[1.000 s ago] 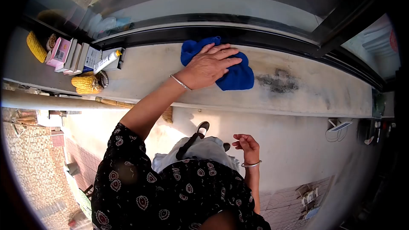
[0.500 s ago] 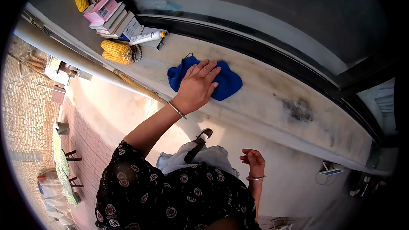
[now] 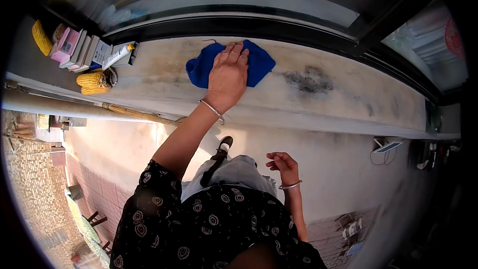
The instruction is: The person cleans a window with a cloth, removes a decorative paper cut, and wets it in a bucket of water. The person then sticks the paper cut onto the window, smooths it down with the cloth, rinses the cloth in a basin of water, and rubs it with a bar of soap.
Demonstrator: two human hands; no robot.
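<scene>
My left hand (image 3: 229, 72) lies flat on a blue cloth (image 3: 261, 63), palm down with the fingers stretched toward the window. Under it, the cloth is spread on a pale stone windowsill (image 3: 159, 72), close to the black window frame (image 3: 209, 26). A thin loop sticks out from the cloth's far edge. To the right of the cloth, a dark grey stain (image 3: 308, 79) marks the stone. My right hand (image 3: 284, 166) hangs below the sill in front of my body, its fingers loosely bent and apart, holding nothing.
At the sill's left end are corn cobs (image 3: 93, 82), a stack of boxes (image 3: 82, 52), a white tube (image 3: 118, 56) and a beaded string (image 3: 113, 76). A wooden stick (image 3: 142, 114) runs along the sill's front edge. A small panel with a cable (image 3: 387, 147) sits lower right.
My left hand and the cloth have slid right along the sill, nearer the dark stain. The view has turned and shifted. My right hand still hangs with nothing in it.
</scene>
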